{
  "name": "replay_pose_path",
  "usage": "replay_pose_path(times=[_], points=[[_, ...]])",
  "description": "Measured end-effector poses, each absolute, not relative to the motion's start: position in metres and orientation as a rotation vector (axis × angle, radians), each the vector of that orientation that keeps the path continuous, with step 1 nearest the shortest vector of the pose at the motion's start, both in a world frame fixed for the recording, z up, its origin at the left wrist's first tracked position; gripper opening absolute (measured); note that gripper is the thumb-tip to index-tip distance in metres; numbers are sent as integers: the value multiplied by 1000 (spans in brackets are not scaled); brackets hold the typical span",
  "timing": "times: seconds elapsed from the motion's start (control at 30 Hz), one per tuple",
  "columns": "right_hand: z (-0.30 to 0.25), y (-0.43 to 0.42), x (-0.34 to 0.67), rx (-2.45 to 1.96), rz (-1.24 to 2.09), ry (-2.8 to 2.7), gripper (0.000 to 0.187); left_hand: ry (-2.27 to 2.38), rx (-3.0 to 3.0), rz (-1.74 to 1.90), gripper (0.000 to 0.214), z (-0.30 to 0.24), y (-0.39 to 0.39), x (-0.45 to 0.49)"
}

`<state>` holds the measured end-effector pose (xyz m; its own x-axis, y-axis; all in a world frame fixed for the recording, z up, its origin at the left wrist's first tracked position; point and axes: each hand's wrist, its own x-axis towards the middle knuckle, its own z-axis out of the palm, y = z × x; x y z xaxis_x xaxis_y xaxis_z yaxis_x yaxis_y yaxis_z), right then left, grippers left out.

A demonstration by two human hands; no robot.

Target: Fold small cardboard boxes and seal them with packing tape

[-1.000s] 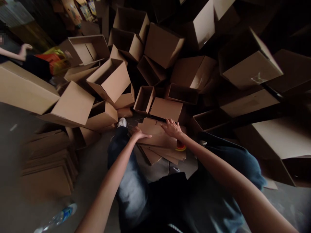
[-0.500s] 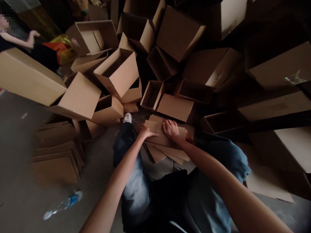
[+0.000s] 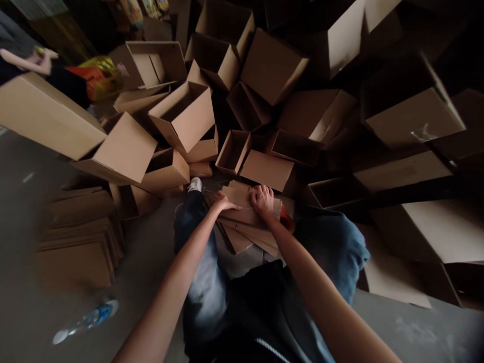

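Observation:
A small stack of flattened cardboard [image 3: 242, 237] lies on the floor between my knees. My left hand [image 3: 223, 202] holds the left side of the top cardboard piece [image 3: 238, 214], its thumb stretched across the surface and its fingers partly hidden at the edge. On the right part of the same piece, my right hand [image 3: 263, 200] is closed, with bent fingers over the far edge. Something orange-red, perhaps a tape roll [image 3: 287, 222], shows just right of the stack, partly covered.
Open cardboard boxes [image 3: 183, 113] pile up ahead and to the right. At left stand a stack of flat cardboard [image 3: 75, 252] and a lying plastic bottle [image 3: 88, 321]. Another person's arm [image 3: 28, 63] shows at upper left, near a yellow-orange bag [image 3: 96, 78].
My right hand's fingers have gone from spread flat to bent on the cardboard. The left hand keeps its hold. The view has turned slightly right, and the other person's hands have moved closer together.

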<state>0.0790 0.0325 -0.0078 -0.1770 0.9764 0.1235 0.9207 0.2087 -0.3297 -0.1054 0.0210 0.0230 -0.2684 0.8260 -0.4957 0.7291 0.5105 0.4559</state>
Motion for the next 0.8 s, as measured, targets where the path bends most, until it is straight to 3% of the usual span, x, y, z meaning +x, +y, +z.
replay_pose_path(times=[0.17, 0.3, 0.37, 0.47, 0.57, 0.8], points=[[0, 12, 88, -1759, 282, -2240, 40, 2035, 1136, 298, 121, 30, 8, -107], [6, -12, 89, -1730, 267, -2315, 39, 2084, 1002, 454, 74, 46, 9, -104], [7, -25, 84, -1666, 244, -2373, 36, 2189, 1144, 552, 61, 52, 8, -96], [6, -43, 78, -1648, 165, -2372, 34, 2275, 1621, 707, 54, 51, -2, -73], [3, -51, 77, -1651, 154, -2398, 31, 1903, 2034, 698, 43, 37, -17, -44], [1, -40, 76, -1634, 189, -2463, 34, 2145, 1845, 558, 41, 11, -24, -28]])
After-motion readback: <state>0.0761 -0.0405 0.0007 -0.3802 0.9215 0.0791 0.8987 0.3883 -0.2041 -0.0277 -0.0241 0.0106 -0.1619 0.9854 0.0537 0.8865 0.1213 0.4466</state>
